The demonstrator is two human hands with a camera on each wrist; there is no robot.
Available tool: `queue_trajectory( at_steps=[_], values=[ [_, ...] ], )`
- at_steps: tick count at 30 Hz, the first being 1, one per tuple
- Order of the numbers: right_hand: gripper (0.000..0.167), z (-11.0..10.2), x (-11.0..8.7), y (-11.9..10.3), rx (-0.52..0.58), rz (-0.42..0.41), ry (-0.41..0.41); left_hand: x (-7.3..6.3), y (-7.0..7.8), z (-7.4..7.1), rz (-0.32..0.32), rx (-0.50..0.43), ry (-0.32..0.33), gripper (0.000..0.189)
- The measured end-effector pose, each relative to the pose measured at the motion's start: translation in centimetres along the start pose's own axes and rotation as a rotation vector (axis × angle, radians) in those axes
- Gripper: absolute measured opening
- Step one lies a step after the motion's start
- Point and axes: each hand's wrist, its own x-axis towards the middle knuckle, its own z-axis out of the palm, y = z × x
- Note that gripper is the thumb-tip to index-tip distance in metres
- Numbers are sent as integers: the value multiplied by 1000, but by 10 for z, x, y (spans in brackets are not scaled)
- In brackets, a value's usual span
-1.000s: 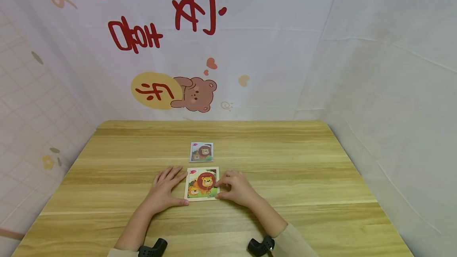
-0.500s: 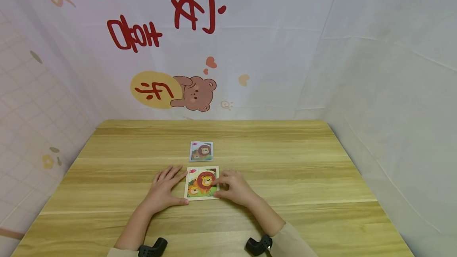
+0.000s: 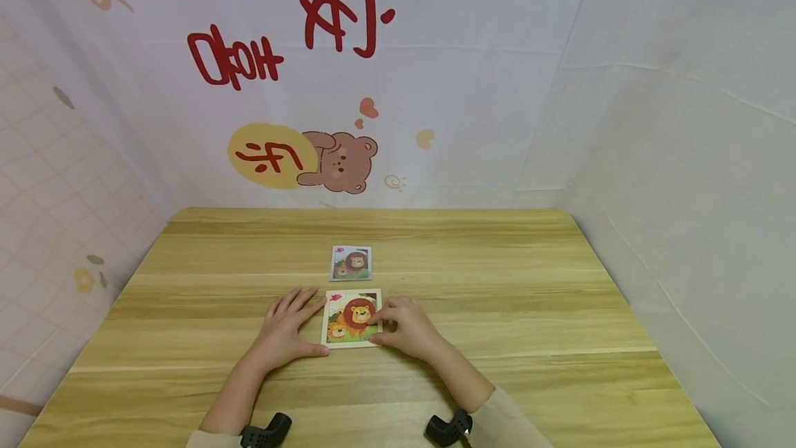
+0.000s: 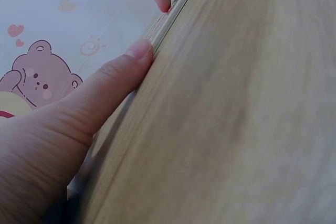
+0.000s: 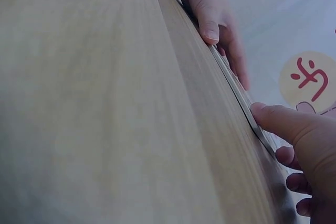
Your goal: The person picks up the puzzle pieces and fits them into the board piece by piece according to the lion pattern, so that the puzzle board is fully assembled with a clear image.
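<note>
A square lion jigsaw puzzle (image 3: 349, 323) in a pale wooden frame lies flat on the table. My left hand (image 3: 289, 327) rests beside its left edge with fingers spread; the thumb touches the lower left corner, also visible in the left wrist view. From the right, my right hand (image 3: 407, 327) reaches over the frame, thumb and index finger on the lower right puzzle piece (image 3: 367, 332), its other fingers curled. That piece is partly hidden by the fingertips. In the right wrist view the right thumb (image 5: 281, 120) lies on the board's near edge.
A small picture card (image 3: 351, 263) with the same lion scene lies just behind the puzzle. The wood-grain table (image 3: 497, 296) meets a white printed cloth (image 3: 472, 88) at the back and sides.
My right thumb and index finger have shifted slightly left over the puzzle, and the lower right piece now lies more in line with the picture. My left hand has stayed put.
</note>
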Motion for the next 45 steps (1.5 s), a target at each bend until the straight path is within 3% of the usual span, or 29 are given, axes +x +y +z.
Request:
queue_trajectory(
  at_steps=[7,15,25,32,39,45],
  values=[
    [23,-2,-1,1,21,13,-5,0,1,1,15,-3,15,99],
    [20,-13,-4,0,141,-32,73,1,3,1,18,-6,15,98],
    [24,-37,-19,8,211,58,121,1,5,2,4,-16,-7,102],
    [20,-63,-40,29,219,89,143,1,4,0,3,-42,-8,94],
    [19,-87,-64,57,195,100,172,-3,7,-11,2,-108,-12,72],
    [20,-109,-80,80,84,84,206,-9,2,-26,10,-100,-43,56]
  ],
)
